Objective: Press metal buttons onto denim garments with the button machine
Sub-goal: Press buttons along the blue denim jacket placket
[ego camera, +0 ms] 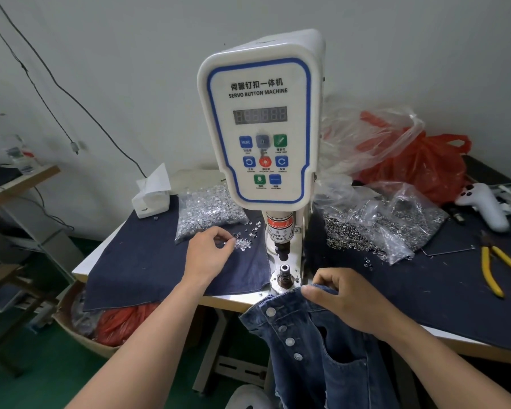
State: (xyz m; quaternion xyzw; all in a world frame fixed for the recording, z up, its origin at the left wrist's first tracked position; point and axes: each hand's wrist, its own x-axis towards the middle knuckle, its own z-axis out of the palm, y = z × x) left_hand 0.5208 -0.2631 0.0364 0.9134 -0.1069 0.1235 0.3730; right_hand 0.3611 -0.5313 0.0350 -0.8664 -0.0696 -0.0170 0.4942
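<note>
At lower centre our right hand (341, 302) grips the blue denim garment (316, 343) with its row of silver buttons, just below the machine's round metal die (285, 274). Left of centre, our left hand (210, 252) pinches loose silver tacks (242, 243). Beyond stands the white servo button machine (261, 128).

Blue denim garment (316, 346) with four metal buttons (282, 329), draped off table edge beside white button machine (260, 119).

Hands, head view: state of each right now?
Left hand: fingers pinching at the loose metal tacks on the denim cloth; looks like it holds one.
Right hand: gripping the denim garment by its top edge.
</note>
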